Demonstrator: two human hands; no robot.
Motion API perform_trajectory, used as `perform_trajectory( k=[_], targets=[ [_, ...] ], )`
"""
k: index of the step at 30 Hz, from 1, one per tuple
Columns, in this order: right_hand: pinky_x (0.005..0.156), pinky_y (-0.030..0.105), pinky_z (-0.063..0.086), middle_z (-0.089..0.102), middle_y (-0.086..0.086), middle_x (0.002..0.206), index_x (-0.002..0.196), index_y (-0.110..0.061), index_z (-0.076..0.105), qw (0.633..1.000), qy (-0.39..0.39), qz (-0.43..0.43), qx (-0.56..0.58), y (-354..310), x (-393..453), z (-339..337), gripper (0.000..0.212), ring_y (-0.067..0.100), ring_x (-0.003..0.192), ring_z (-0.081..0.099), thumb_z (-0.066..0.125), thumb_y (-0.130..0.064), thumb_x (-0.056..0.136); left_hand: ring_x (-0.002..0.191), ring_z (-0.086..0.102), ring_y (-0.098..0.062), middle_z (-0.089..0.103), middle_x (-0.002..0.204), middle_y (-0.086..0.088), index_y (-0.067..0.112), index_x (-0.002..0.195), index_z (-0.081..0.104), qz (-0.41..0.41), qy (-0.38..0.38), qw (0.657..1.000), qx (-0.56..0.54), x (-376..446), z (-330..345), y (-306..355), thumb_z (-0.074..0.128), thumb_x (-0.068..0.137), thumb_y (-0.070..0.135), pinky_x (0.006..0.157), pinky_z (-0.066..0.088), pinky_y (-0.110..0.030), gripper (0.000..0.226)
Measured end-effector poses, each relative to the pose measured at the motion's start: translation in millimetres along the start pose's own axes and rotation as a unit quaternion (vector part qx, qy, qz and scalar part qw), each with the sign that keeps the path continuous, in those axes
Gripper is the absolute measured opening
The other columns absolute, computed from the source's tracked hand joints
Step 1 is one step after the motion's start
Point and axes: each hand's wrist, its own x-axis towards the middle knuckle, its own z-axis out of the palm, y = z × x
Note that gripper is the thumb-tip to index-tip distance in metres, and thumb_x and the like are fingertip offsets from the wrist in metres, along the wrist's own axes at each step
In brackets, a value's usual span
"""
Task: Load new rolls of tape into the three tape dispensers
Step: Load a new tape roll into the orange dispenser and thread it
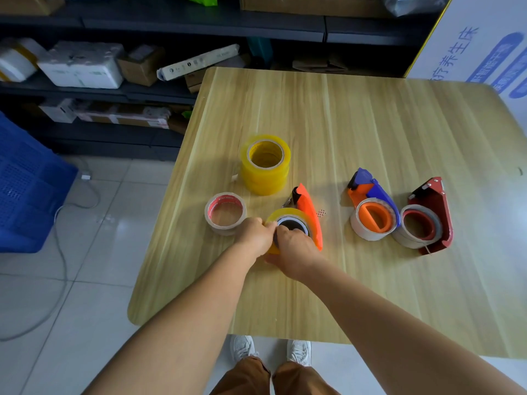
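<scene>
Yellow tape fills the spot where both my hands meet: my left hand (258, 236) curls its fingers over the near-left rim of the yellow roll (288, 216), and my right hand (295, 246) grips the same roll from the near side, thumb by its dark core. Both hands are together, clamped on that roll, which sits in the orange dispenser (309, 215) lying on the bench (370, 124).

Just left of my left hand an empty-looking cardboard core with red print (225, 213) lies flat. Beyond the hands stands a stack of yellow rolls (265, 163), upright, well clear of the dispenser's tip.

To the right, apart from my hands, a blue-and-orange dispenser (370, 203) carries a pale roll, and touching its right side a dark red dispenser (427, 218) holds another pale roll.

Past the bench's far edge run dark shelves (142, 24) with boxes and parcels. A blue crate (25, 189) sits on the tiled floor at left, a grey cable trailing beside it.
</scene>
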Motion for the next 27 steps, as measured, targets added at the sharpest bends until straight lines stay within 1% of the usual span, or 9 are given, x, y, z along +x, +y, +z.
perform_trajectory(
  k=[3, 7, 9, 12, 16, 18, 21, 22, 27],
  targets=[
    [0.081, 0.031, 0.041, 0.057, 0.013, 0.113, 0.129, -0.009, 0.044, 1.0, -0.014, -0.011, -0.011, 2, 0, 0, 0.056, 0.027, 0.102, 0.054, 0.062, -0.042, 0.087, 0.106, 0.059, -0.033, 0.063, 0.116, -0.016, 0.004, 0.117, 0.06, 0.014, 0.006, 0.999, 0.03, 1, -1, 0, 0.044, 0.097, 0.039, 0.091, 0.05, -0.041, 0.043],
    [0.098, 0.034, 0.032, 0.058, 0.008, 0.113, 0.118, -0.014, 0.054, 0.998, -0.005, -0.036, -0.056, 7, 0, 0, 0.049, 0.026, 0.114, 0.044, 0.061, -0.048, 0.085, 0.111, 0.057, -0.033, 0.06, 0.124, -0.017, 0.003, 0.123, 0.057, 0.012, 0.009, 0.999, 0.043, 2, 2, -3, 0.041, 0.098, 0.036, 0.096, 0.049, -0.042, 0.045],
    [0.104, 0.036, 0.026, 0.059, 0.002, 0.116, 0.118, -0.018, 0.056, 0.996, 0.005, -0.05, -0.078, 10, -1, -1, 0.05, 0.024, 0.122, 0.037, 0.059, -0.053, 0.083, 0.11, 0.058, -0.033, 0.061, 0.122, -0.017, 0.002, 0.121, 0.057, 0.014, 0.005, 0.999, 0.052, 1, 1, -2, 0.042, 0.097, 0.038, 0.093, 0.05, -0.042, 0.046],
    [0.11, 0.038, 0.023, 0.053, -0.003, 0.122, 0.119, -0.021, 0.059, 0.996, 0.039, -0.058, -0.053, 14, -4, -3, 0.053, 0.023, 0.126, 0.031, 0.057, -0.057, 0.08, 0.104, 0.06, -0.032, 0.063, 0.115, -0.016, 0.003, 0.114, 0.059, 0.032, 0.004, 0.996, 0.079, 2, -1, -1, 0.048, 0.095, 0.04, 0.086, 0.053, -0.04, 0.043],
    [0.109, 0.04, 0.025, 0.04, -0.001, 0.134, 0.117, -0.02, 0.062, 0.995, 0.098, -0.024, -0.005, 19, -7, -8, 0.046, 0.025, 0.131, 0.023, 0.056, -0.051, 0.084, 0.099, 0.062, -0.03, 0.066, 0.111, -0.012, 0.007, 0.112, 0.062, 0.054, 0.018, 0.992, 0.11, 2, -2, 2, 0.053, 0.094, 0.036, 0.079, 0.053, -0.036, 0.036],
    [0.109, 0.039, 0.027, 0.035, 0.001, 0.138, 0.122, -0.019, 0.059, 0.996, 0.09, -0.012, 0.013, 21, -8, -11, 0.046, 0.026, 0.133, 0.02, 0.057, -0.047, 0.086, 0.101, 0.062, -0.029, 0.065, 0.113, -0.012, 0.006, 0.116, 0.061, 0.06, 0.021, 0.989, 0.136, 2, -3, 4, 0.052, 0.095, 0.035, 0.076, 0.05, -0.034, 0.037],
    [0.111, 0.035, 0.03, 0.034, 0.003, 0.14, 0.129, -0.015, 0.054, 0.997, 0.064, -0.021, 0.031, 22, -6, -12, 0.049, 0.025, 0.133, 0.021, 0.061, -0.037, 0.086, 0.116, 0.057, -0.03, 0.057, 0.132, -0.014, 0.008, 0.133, 0.052, 0.06, 0.037, 0.985, 0.16, 2, -6, 9, 0.049, 0.096, 0.033, 0.088, 0.049, -0.035, 0.044],
    [0.112, 0.034, 0.029, 0.033, 0.004, 0.141, 0.13, -0.013, 0.053, 0.997, 0.062, -0.024, 0.035, 22, -6, -12, 0.051, 0.025, 0.134, 0.022, 0.063, -0.035, 0.086, 0.119, 0.056, -0.03, 0.055, 0.135, -0.013, 0.008, 0.136, 0.048, 0.055, 0.043, 0.984, 0.163, 2, -7, 11, 0.049, 0.097, 0.031, 0.088, 0.048, -0.033, 0.046],
    [0.111, 0.03, 0.03, 0.032, 0.001, 0.142, 0.133, -0.014, 0.05, 0.997, 0.055, -0.022, 0.054, 20, 0, -13, 0.057, 0.021, 0.135, 0.022, 0.069, -0.033, 0.083, 0.115, 0.057, -0.029, 0.057, 0.131, -0.012, 0.007, 0.134, 0.049, 0.052, 0.066, 0.979, 0.188, -3, -11, 15, 0.047, 0.099, 0.029, 0.078, 0.046, -0.029, 0.041]
  ],
)
